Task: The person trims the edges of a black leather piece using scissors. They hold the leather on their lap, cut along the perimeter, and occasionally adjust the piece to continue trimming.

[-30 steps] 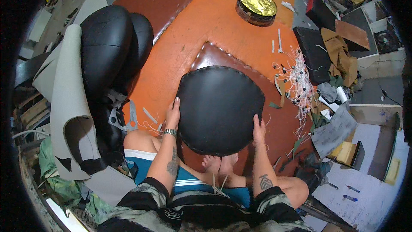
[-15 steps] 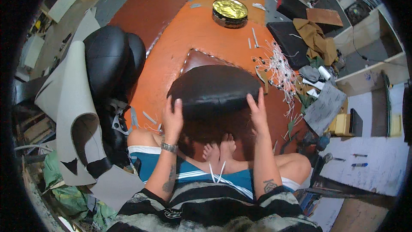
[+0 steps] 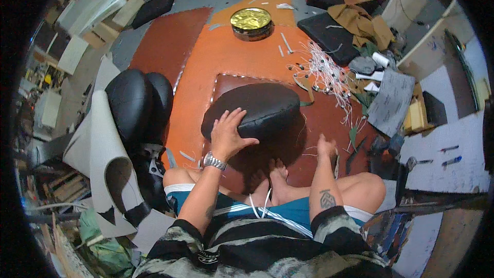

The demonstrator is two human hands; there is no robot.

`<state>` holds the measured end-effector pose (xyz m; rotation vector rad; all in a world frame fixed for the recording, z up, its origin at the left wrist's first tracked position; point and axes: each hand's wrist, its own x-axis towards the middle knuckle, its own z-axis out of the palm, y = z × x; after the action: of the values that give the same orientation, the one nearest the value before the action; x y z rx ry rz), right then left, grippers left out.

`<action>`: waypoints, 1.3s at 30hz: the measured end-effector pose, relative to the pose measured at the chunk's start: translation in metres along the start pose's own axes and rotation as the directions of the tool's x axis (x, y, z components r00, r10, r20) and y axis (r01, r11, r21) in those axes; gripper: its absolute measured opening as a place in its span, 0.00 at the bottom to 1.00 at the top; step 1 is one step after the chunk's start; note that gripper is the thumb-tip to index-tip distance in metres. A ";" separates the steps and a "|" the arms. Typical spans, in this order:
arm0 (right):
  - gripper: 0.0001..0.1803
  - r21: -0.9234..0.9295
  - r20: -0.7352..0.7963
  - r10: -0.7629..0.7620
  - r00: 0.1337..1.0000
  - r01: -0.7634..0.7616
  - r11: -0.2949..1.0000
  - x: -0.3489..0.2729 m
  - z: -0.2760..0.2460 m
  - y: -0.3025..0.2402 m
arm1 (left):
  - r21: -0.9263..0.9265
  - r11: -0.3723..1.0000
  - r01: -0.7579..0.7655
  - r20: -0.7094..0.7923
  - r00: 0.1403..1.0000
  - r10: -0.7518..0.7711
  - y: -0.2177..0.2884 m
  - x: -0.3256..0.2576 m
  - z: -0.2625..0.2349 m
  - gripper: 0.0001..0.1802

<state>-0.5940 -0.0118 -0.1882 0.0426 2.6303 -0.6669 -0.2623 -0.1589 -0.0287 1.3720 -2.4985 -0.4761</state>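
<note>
A rounded black seat cushion (image 3: 265,105) with a seam along its edge rests on the brown sheet before my feet. My left hand (image 3: 229,136) lies against its near left side, fingers spread and thumb stretched to the right. My right hand (image 3: 325,148) is off the cushion, low over the brown sheet by my right knee. Its fingers look curled, and a thin, light-edged object (image 3: 337,164) shows beside it. Whether the hand grips that object is hard to see. A loose thread hangs off the cushion's right side.
A round tin (image 3: 250,19) with a yellow inside stands beyond on the orange sheet (image 3: 193,98). White cords (image 3: 327,72) with dark tips lie tangled at the right. More black cushions (image 3: 128,105) and a rolled pale sheet (image 3: 103,139) stand at my left. Pens lie on a white board (image 3: 432,180).
My right hand has let go of the cushion's right side and moved down to the right. My left hand has slid onto its near face. The cushion sits lower and turned.
</note>
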 end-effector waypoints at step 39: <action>0.35 0.541 0.547 0.216 0.808 -0.539 0.645 0.019 0.014 0.075 | 0.072 0.992 -0.104 -0.003 0.994 0.105 -0.001 -0.065 0.042 0.53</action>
<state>-0.5961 0.0469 -0.2407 0.5959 1.7236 -1.2700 -0.2436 -0.0975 -0.0714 1.2570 -2.5894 -0.3621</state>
